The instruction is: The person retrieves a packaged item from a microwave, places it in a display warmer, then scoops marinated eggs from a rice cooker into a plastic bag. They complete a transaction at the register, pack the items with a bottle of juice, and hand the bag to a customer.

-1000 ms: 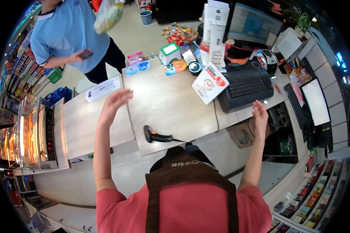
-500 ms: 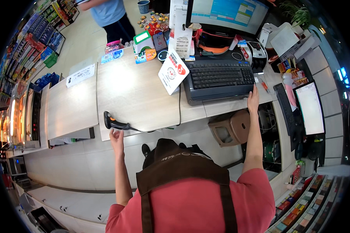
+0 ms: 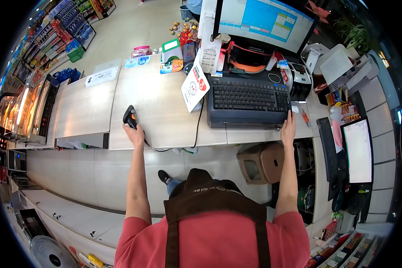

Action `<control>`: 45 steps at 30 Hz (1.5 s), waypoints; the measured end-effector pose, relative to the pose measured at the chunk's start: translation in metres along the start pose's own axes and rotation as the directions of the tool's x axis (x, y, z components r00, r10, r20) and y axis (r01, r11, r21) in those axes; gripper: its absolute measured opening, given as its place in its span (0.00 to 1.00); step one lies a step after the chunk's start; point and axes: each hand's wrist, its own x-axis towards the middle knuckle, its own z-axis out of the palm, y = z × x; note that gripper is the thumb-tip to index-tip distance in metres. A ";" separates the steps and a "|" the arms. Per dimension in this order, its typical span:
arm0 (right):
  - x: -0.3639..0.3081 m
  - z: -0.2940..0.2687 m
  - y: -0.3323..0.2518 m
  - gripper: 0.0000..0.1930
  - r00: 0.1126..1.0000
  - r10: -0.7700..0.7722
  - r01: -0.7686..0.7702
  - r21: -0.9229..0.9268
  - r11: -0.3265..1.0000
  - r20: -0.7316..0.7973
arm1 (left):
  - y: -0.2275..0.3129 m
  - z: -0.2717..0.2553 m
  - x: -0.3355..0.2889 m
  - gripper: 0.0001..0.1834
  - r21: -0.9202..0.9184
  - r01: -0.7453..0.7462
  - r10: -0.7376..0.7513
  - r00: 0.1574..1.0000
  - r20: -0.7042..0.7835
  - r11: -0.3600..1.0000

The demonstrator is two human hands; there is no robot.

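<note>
On the light wood counter (image 3: pixel 156 125), a black handheld barcode scanner (image 3: pixel 130 115) with an orange accent is closed in the fingers of my left hand (image 3: pixel 134 135). Its head points away from me, and its cable trails to the right along the counter's near edge. My right hand (image 3: pixel 288 128) rests at the right front corner of a black keyboard (image 3: pixel 250 96), fingers stretched out against its side and nothing visible in them. The keyboard sits on a dark raised base in front of a lit monitor (image 3: pixel 263 20).
Left of the keyboard leans a white sign card (image 3: pixel 195 87). A white-and-green box (image 3: pixel 170 50) and a pink-lidded jar (image 3: pixel 141 51) stand farther back. Below the counter is a brown stool (image 3: pixel 261 163). A glass display case (image 3: pixel 29 107) glows at far left; a second screen (image 3: pixel 357 149) is at right.
My left hand has closed on the scanner, which has turned to point forward. My right hand stays by the keyboard. The person beyond the counter has moved right, mostly out of sight.
</note>
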 end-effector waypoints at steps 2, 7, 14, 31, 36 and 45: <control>0.000 -0.003 -0.005 0.25 1.000 0.012 -0.012 0.011 1.000 0.015 | 0.004 0.011 0.000 0.45 -0.004 -0.033 0.033 0.999 -0.003 0.999; -0.002 0.000 0.001 0.26 1.000 -0.005 0.005 0.031 1.000 -0.004 | 0.024 0.041 0.000 0.43 -0.068 -0.083 0.087 0.995 0.057 0.994; -0.002 0.004 0.003 0.26 0.998 -0.038 0.041 0.058 0.997 -0.054 | 0.044 0.060 -0.009 0.43 -0.016 -0.088 0.090 0.970 0.225 0.996; -0.002 0.011 -0.001 0.26 0.989 -0.006 0.024 0.121 0.992 -0.145 | -0.048 -0.029 -0.068 0.29 0.513 -0.497 0.432 0.867 0.250 0.700; -0.001 0.012 0.000 0.25 0.993 0.007 0.007 0.120 0.993 -0.121 | -0.046 -0.030 -0.069 0.30 0.529 -0.493 0.415 0.870 0.268 0.691; 0.000 0.012 0.000 0.25 0.990 -0.003 0.018 0.105 0.994 -0.140 | -0.048 -0.028 -0.067 0.30 0.555 -0.482 0.395 0.876 0.277 0.678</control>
